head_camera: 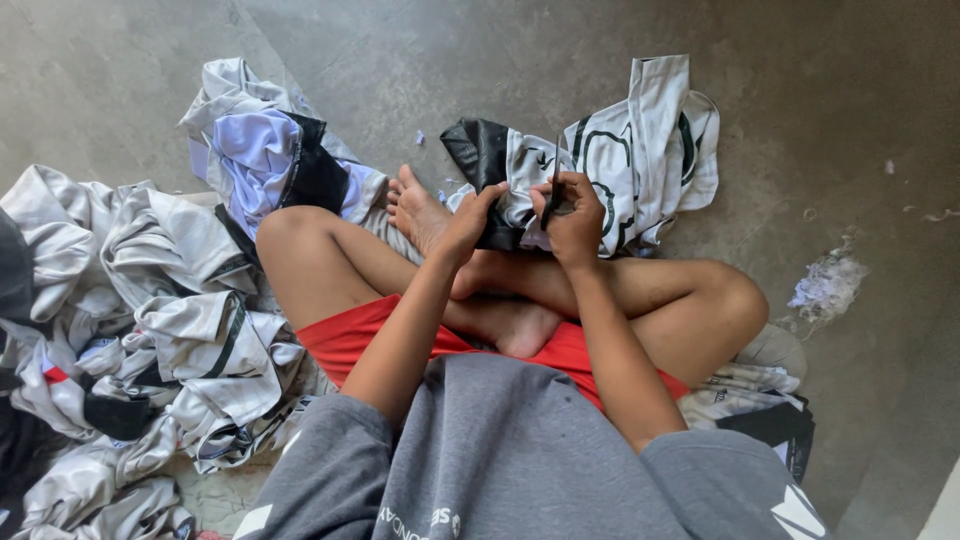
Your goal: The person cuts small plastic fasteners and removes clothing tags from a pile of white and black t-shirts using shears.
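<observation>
I sit cross-legged on the floor. My left hand (470, 222) grips the edge of a grey, white and black garment (640, 150) that lies over my feet. My right hand (572, 215) is closed around a small dark cutting tool (553, 180), its thin blade pointing up against the cloth. Both hands are close together at the garment's near edge. The tool's handle is hidden inside my fingers.
A large heap of similar grey and white garments (150, 310) lies at my left, with a lilac and black one (270, 150) beyond my knee. More folded cloth (760, 395) sits by my right thigh. Thread scraps (828, 285) litter the concrete floor (820, 80) at right.
</observation>
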